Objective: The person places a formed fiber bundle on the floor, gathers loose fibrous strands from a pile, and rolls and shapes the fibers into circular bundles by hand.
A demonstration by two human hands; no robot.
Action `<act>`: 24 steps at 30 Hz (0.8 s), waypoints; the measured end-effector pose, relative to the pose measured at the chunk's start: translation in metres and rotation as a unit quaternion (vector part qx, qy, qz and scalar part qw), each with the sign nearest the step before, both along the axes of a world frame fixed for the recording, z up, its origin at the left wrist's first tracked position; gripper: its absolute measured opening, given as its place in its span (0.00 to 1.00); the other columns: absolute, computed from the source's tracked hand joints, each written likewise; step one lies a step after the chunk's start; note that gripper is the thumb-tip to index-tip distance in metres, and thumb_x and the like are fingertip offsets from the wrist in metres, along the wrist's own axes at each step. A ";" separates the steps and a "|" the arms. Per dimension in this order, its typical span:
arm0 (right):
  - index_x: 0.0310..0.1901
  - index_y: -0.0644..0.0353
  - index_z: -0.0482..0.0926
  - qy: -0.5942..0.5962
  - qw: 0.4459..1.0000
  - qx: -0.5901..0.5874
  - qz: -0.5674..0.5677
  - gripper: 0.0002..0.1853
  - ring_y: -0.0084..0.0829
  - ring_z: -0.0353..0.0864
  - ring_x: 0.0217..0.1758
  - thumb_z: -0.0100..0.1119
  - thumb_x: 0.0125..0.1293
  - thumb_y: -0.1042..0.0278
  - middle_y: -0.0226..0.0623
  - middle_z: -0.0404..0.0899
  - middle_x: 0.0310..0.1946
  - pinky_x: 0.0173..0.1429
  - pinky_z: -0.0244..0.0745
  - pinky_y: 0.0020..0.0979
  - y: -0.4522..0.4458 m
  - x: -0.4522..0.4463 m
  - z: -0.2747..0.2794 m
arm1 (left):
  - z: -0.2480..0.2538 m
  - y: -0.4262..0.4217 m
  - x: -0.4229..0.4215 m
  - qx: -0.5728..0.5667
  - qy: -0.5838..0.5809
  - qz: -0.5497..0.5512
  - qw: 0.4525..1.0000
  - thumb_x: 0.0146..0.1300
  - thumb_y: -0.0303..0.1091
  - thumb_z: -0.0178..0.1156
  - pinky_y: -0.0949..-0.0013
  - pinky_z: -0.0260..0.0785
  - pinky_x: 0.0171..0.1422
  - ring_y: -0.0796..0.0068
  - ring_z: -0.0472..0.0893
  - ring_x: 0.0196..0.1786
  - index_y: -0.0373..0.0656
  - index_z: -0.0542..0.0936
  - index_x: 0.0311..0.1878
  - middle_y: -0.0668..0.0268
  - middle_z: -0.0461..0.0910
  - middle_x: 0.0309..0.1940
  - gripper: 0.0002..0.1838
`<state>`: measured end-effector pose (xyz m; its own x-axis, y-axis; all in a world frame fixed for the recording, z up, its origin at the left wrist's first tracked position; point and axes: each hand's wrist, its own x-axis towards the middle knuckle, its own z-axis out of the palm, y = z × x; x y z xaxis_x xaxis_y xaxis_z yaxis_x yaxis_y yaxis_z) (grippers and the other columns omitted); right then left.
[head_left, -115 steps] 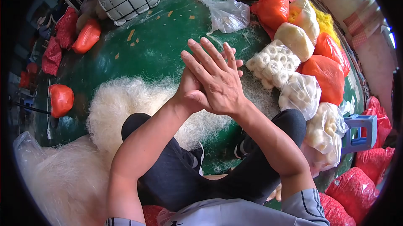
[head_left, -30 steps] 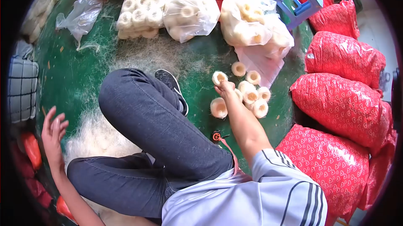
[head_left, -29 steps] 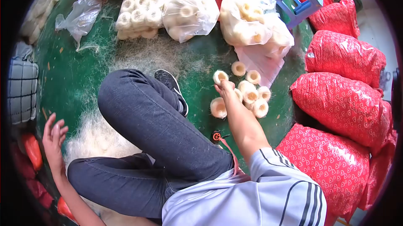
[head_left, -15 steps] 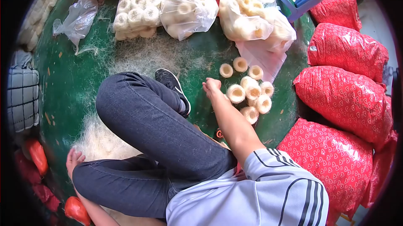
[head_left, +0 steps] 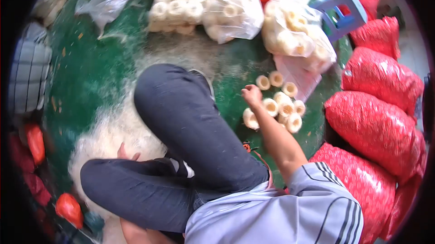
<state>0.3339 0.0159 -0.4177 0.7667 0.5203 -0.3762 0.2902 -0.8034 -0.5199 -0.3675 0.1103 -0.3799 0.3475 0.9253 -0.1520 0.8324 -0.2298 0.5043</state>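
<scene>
Several red heart-print plastic sacks [head_left: 358,128] line person's right side. Loose, pale, fluffy fibre heap [head_left: 118,128] spreads beside bent legs, on green floor [head_left: 74,76]. Clear plastic bags full of cream rings [head_left: 233,13] sit beyond knees, blue plastic stool [head_left: 340,15] beside them. Right hand [head_left: 252,95] curls fingers inward, just beside cluster of thick cream fibre rings [head_left: 285,108] on floor; impossible to tell whether it pinches anything. Left hand [head_left: 128,152], partly hidden behind knee, shows two digits apart against fibre heap; rest of grip unseen.
</scene>
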 end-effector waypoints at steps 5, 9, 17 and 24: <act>0.53 0.63 0.86 0.136 0.975 0.157 0.084 0.13 0.25 0.87 0.37 0.64 0.73 0.66 0.37 0.89 0.39 0.42 0.81 0.28 0.069 0.007 0.121 | 0.058 0.020 0.090 -0.232 0.199 0.052 0.951 0.51 0.65 0.78 0.45 0.72 0.68 0.38 0.82 0.60 0.36 0.57 0.82 0.39 0.83 0.55 0.65; 0.51 0.63 0.86 0.120 0.929 0.292 0.193 0.11 0.19 0.79 0.35 0.64 0.76 0.64 0.28 0.83 0.36 0.43 0.75 0.24 0.153 -0.009 0.270 | 0.058 0.029 0.078 -0.245 0.218 0.052 0.943 0.67 0.41 0.66 0.46 0.69 0.62 0.45 0.84 0.50 0.39 0.85 0.46 0.47 0.87 0.40 0.14; 0.60 0.61 0.82 0.011 0.792 0.157 0.590 0.19 0.30 0.86 0.48 0.69 0.68 0.70 0.38 0.87 0.48 0.57 0.80 0.32 0.289 -0.218 0.405 | 0.104 0.054 0.018 0.080 0.159 0.197 0.964 0.59 0.45 0.76 0.49 0.64 0.66 0.51 0.77 0.64 0.50 0.79 0.63 0.60 0.83 0.59 0.30; 0.79 0.61 0.60 0.012 0.567 -0.114 0.816 0.53 0.53 0.69 0.78 0.79 0.58 0.51 0.53 0.69 0.76 0.80 0.68 0.45 0.235 -0.381 0.125 | 0.052 0.110 -0.014 -0.202 0.222 0.287 0.910 0.57 0.42 0.77 0.46 0.66 0.67 0.49 0.82 0.59 0.47 0.77 0.66 0.55 0.87 0.56 0.34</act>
